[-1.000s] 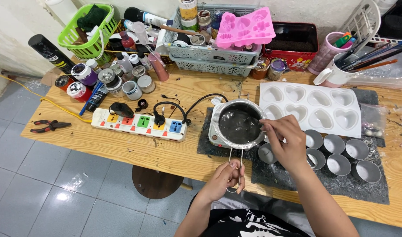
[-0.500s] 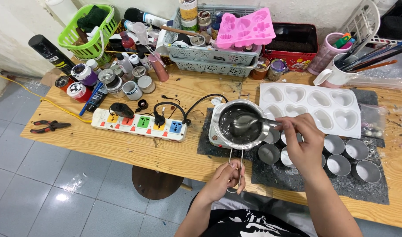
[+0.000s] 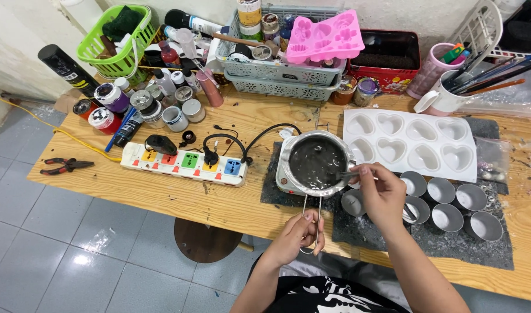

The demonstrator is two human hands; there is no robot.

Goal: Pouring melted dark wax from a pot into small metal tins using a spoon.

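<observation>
Our left hand (image 3: 297, 232) grips the pot (image 3: 316, 163) handle; our right hand (image 3: 380, 194) pinches a spoon (image 3: 349, 173) in it. A jolt could slop dark liquid onto the power strip (image 3: 184, 164).

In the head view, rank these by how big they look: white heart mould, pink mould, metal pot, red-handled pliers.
1. White heart mould, clearly largest.
2. Pink mould and metal pot look close; the tilted mould makes ranking unsure.
3. Red-handled pliers, smallest.

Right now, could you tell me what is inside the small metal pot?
The metal pot holds a dark grey liquid, and the right hand dips a thin tool into it. The tool's tip and the pot's bottom are hidden by the liquid.
</observation>
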